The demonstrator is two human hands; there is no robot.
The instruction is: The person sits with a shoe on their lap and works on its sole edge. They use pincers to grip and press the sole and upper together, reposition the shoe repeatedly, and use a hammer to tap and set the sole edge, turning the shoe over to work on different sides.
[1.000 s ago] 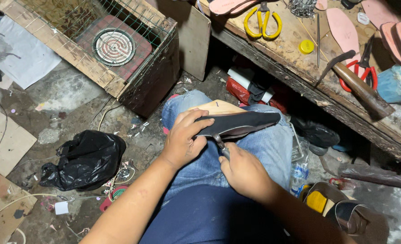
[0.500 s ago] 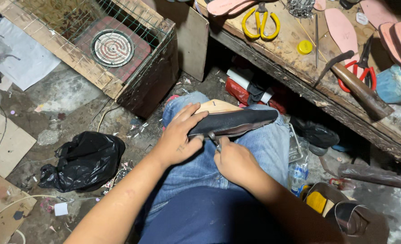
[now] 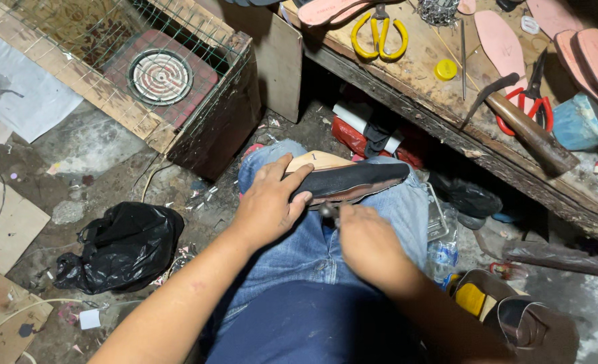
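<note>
A dark shoe sole (image 3: 359, 180) with a tan underside lies across my lap on blue jeans (image 3: 312, 249). My left hand (image 3: 268, 202) grips its near end, thumb on top. Just below the sole, my right hand (image 3: 366, 239) is closed around a small dark tool (image 3: 327, 210) whose tip shows between the two hands, touching the sole's edge.
A wooden workbench (image 3: 447, 114) at the upper right carries yellow scissors (image 3: 378, 34), red-handled pliers (image 3: 528, 111), a hammer (image 3: 521, 125) and pink insoles (image 3: 501, 44). A wire-meshed wooden crate (image 3: 197, 108) holds a round heater coil. A black plastic bag (image 3: 123, 243) lies on the floor at the left.
My right hand has shifted slightly along the sole's lower edge with the tool. The left hand keeps its hold on the sole.
</note>
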